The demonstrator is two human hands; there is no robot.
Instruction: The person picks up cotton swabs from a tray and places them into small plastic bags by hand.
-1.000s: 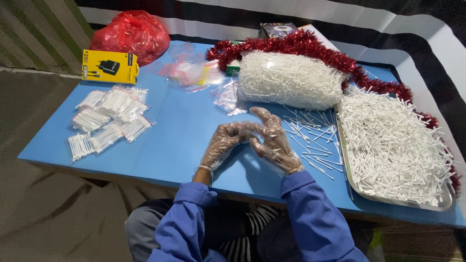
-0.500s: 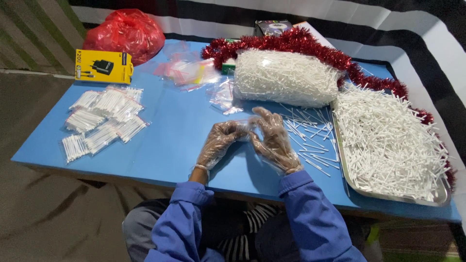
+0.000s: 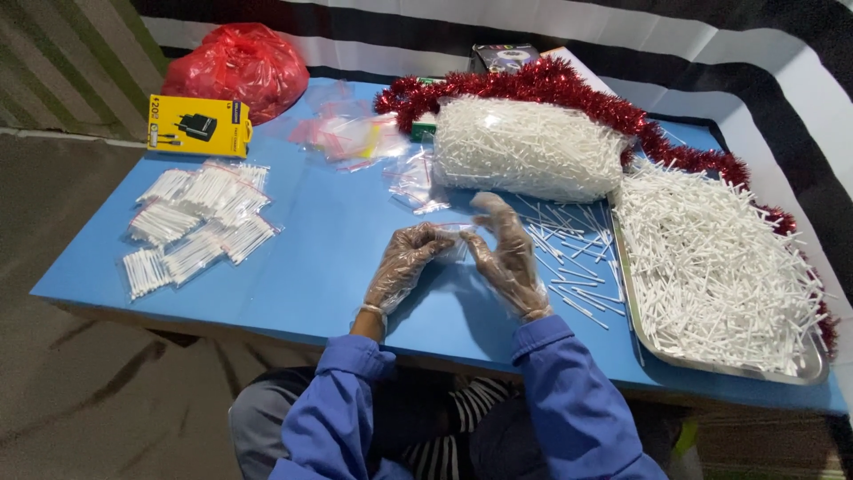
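Blue table [image 3: 293,267], striped wall, gloved left hand [image 3: 404,267] and right hand [image 3: 506,258], fingers pinching clear bag [image 3: 453,238]

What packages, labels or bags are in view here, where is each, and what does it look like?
Yellow box: far left of blue table, flat, black picture.
Red bag: behind it, bulging.
Small filled bags: left, clear, white sticks.
Big clear bag: centre back, white sticks.
Dark box: far edge.
Small clear bag: between both hands.

Glossy metal tray [image 3: 804,372], matt table [image 3: 302,267]
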